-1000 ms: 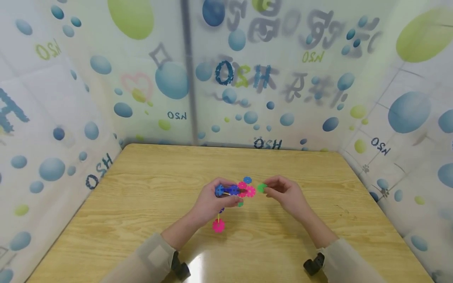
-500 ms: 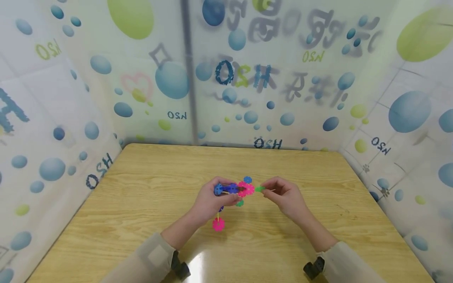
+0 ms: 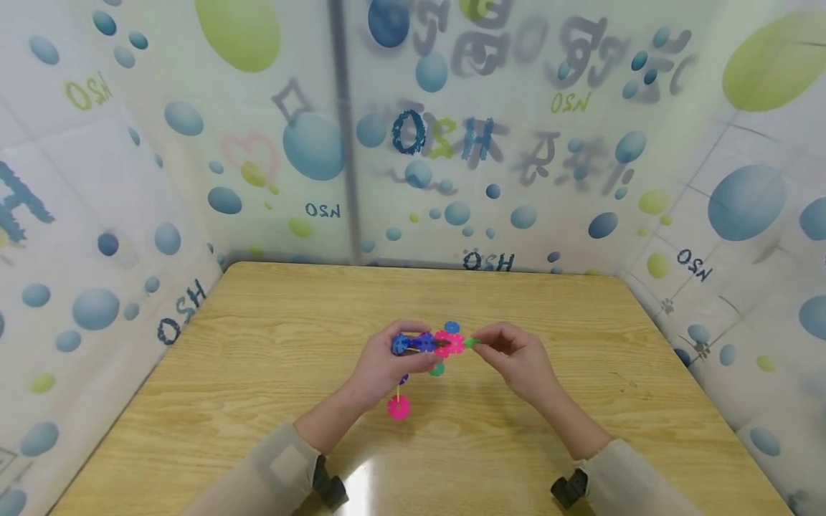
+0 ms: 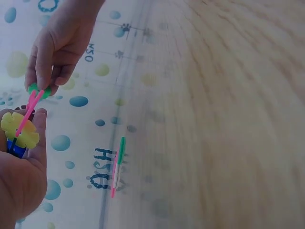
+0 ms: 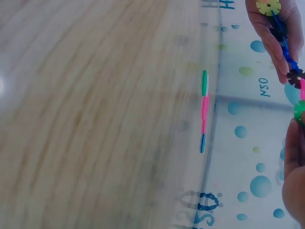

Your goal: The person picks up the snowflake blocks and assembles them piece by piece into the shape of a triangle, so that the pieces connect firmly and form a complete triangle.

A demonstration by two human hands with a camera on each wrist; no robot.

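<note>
Right hand [image 3: 528, 364] pinching part-hidden green disc [image 3: 470, 343], left hand [image 3: 379, 367] partly covering linked discs [image 3: 425, 342]

We see a deep blue disc [image 3: 424, 342], a hot-pink disc [image 3: 399, 408], a yellow disc [image 4: 27, 138] and a bright green disc [image 5: 299, 110]. Our tabletop [image 3: 290, 308] is light tan with darker streaks of wood grain, while the wall covering [image 3: 258, 93] is off-white, scattered with blue and lime ovals and grey lettering. We note beige sleeves [image 3: 261, 469], the left bearing a paler square, and black wrist cameras [image 3: 332, 492].
</note>
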